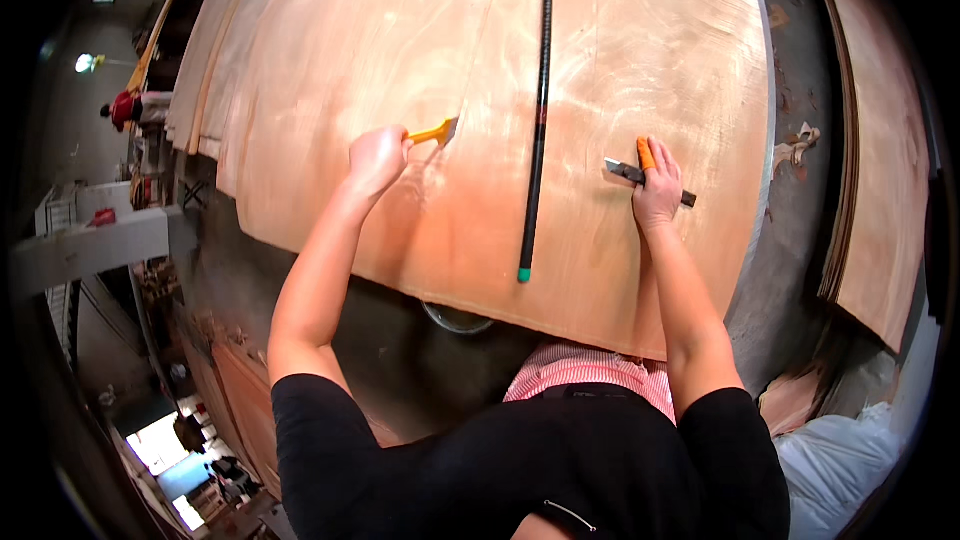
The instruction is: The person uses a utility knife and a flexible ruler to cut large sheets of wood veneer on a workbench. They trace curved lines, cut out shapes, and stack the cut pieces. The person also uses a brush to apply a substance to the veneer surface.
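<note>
My left hand (pixel 379 157) is closed round the yellow handle of a scraper (pixel 434 133), whose dark flat blade points up and right over the wood sheet. On the right, my right hand (pixel 658 188) rests on the sheet with a black utility knife (pixel 627 171) under its fingers, the bright blade toward the left. One finger wears an orange finger cover (pixel 645 153). Both hands are over a large pale plywood sheet (pixel 420 230), which shows thin seam lines. Between them lies a long black rod (pixel 541 120) with a green end cap toward me.
Under the sheet's near edge shows the rim of a round container (pixel 458 318). A stack of wood sheets (pixel 880 140) stands at the right, with white plastic sheeting (pixel 838 465) below it. Scraps (pixel 795 146) lie on the floor. A person in red (pixel 124 110) is far left.
</note>
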`<state>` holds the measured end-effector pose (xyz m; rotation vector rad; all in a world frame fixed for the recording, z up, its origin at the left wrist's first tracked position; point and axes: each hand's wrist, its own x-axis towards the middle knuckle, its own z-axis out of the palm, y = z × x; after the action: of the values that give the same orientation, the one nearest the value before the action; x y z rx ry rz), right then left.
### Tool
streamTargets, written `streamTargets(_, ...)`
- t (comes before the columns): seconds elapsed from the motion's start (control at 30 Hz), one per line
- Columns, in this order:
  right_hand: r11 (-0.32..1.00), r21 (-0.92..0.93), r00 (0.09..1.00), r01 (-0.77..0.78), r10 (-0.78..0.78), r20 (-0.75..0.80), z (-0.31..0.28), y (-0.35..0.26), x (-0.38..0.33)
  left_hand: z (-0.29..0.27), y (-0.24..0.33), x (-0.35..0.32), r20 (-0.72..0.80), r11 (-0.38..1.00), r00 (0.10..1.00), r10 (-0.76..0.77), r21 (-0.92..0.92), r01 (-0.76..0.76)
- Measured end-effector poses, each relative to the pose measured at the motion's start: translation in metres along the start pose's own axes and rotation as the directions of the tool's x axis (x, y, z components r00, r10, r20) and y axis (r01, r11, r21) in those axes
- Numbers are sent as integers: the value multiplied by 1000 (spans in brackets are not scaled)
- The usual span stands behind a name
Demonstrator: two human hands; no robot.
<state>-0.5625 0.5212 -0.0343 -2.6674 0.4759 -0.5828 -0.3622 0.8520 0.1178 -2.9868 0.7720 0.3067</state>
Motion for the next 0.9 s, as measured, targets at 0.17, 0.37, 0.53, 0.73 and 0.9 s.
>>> streamTargets(0.17, 1000, -26, 1000, 10, -10, -21, 3, 0, -4, 15, -9, -103, 38, 999, 998, -47, 16, 46)
streamTargets(0.37, 997, -60, 999, 38, -40, -33, 7, 2, -9, 42, -10, -206, 48, 978, 978, -205, -11, 206)
streamTargets(0.53, 995, -73, 996, 64, -68, -56, 14, 8, -10, 76, -8, -269, -88, 956, 953, -291, -74, 285)
streamTargets(0.73, 993, -104, 998, 52, -54, -25, 16, 4, -12, 100, -1, -320, -111, 903, 898, -425, -123, 412)
streamTargets(0.9, 990, -111, 995, 84, -90, -53, 17, 6, -13, 121, 7, -356, 6, 810, 826, -563, -195, 553)
